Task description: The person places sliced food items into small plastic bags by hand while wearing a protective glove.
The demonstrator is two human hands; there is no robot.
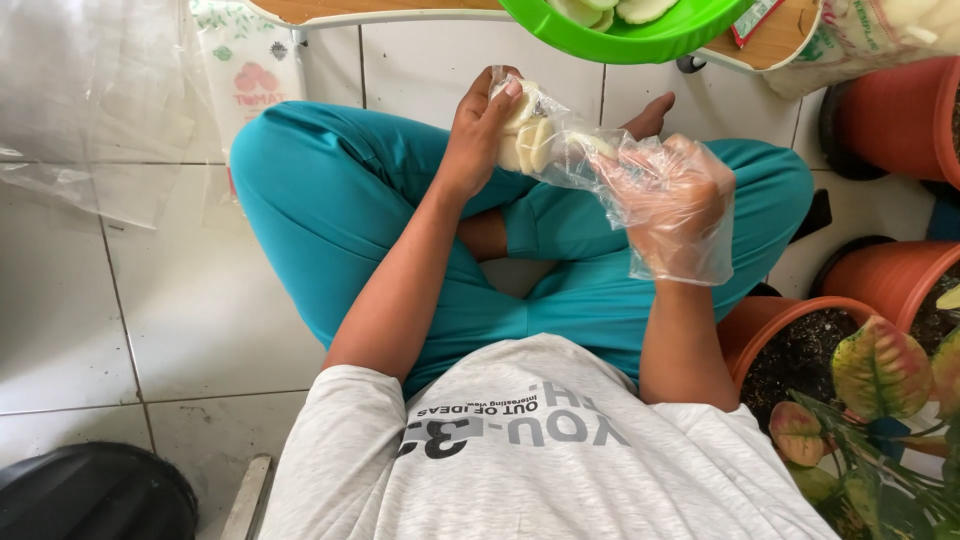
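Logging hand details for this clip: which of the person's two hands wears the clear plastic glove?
The right hand. A loose transparent glove covers it, while the left hand is bare, gripping the small clear bag of pale round slices.

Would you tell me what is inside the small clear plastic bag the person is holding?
The clear bag holds a row of pale, round flat pieces, edge on. The left hand grips one end and covers part; the gloved right hand holds the other. Their full count is hidden.
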